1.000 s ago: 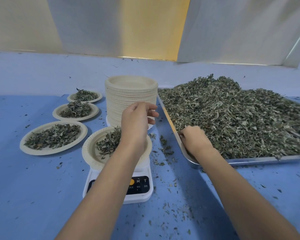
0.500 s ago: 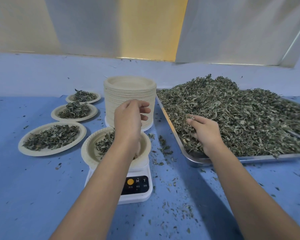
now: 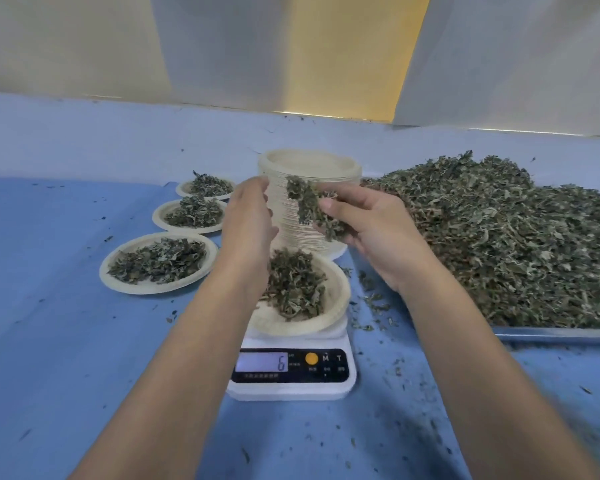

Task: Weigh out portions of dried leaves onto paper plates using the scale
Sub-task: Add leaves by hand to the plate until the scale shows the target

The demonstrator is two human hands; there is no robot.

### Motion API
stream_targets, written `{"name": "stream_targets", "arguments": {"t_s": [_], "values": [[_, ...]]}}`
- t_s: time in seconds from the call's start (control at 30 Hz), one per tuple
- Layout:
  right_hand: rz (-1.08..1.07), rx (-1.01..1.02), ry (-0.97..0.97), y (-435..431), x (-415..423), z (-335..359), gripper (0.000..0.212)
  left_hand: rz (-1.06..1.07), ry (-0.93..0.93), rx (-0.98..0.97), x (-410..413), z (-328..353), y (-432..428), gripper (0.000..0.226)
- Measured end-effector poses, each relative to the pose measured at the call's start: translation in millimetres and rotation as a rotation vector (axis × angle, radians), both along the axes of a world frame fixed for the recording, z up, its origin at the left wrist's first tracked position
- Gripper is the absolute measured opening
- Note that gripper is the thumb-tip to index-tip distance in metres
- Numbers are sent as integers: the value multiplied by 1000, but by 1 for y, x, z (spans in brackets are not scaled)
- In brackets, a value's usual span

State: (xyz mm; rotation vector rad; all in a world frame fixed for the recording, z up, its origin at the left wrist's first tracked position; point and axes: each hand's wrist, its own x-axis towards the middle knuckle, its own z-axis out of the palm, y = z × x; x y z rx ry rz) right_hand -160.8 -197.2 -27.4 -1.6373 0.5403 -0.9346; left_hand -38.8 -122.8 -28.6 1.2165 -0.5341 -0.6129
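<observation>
Clump of dried leaves (image 3: 309,209): gripped in right hand (image 3: 371,230), freshly lifted from tray heap (image 3: 499,244), now above paper plate (image 3: 338,299) on scale (image 3: 291,386), display reading 6. Left hand (image 3: 250,223) alongside, loosely curled, nothing seen in it. Portion probably still being topped up. Three filled plates (image 3: 118,285) at left on surface (image 3: 66,341).

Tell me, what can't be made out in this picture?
Head view:
- Left hand: palm turned away, so whether it holds anything is unclear.
- Plate on the scale: left side hidden by the left forearm.
- Tray: right end cut off by the frame edge; floor buried under leaves.
- Scale's button labels: too small to read.
</observation>
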Motion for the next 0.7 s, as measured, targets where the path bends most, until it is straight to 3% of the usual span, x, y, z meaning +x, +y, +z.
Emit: {"name": "stream_targets", "arguments": {"t_s": [0.13, 0.37, 0.7], "values": [[44, -192, 109, 16, 14, -2, 21, -44, 117, -3, 4, 0, 0, 32], [-29, -387, 223, 27, 25, -10, 28, -34, 69, 11, -6, -5, -10, 24], [-215, -498, 148, 37, 39, -23, 32, 16, 306, -105, 2, -8, -12, 25]]}}
